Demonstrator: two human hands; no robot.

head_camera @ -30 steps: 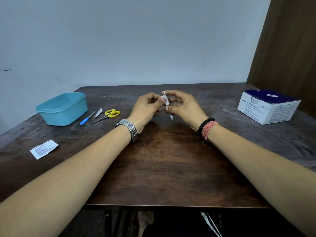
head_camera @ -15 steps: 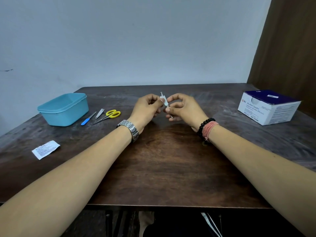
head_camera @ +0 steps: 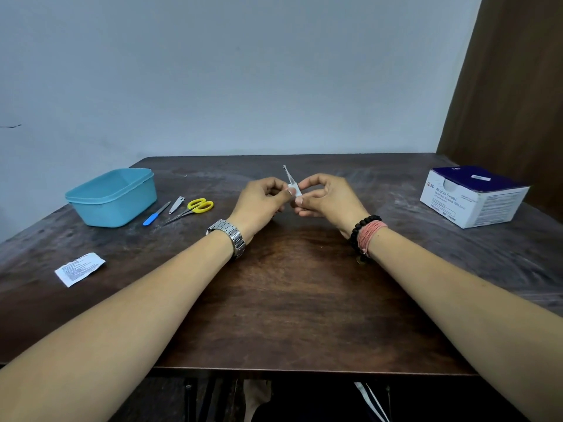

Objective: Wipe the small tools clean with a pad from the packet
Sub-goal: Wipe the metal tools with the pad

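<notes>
1. Step in hand: wiping is under way on one small metal tool, held above the middle of the worktop. Its slim tip points up and away from the person.

2. Left hand: grip closed, thumb and forefinger pinching the white pad around the tool's lower part.

3. Right hand: fingers curled, grip pinching the tool's lower end just beside the pad. The exact contact is partly hidden by the fingers.

4. Next move, as judged: draw the pad along the shaft toward the tip while the right hand holds the tool steady. The tool would then be set down and another taken from the group at the left.

5. Count, tools: one in hand; three on the worktop near the blue tub, namely a blue-handled tool, a nail clipper and yellow-handled scissors. Total four.

6. Count, other items: one pad in use; one packet lying flat at the near left, whether torn open cannot be told; one box of alcohol swabs at the far right; one blue tub.

7. Whether the three lying tools have been wiped cannot be told.
</notes>
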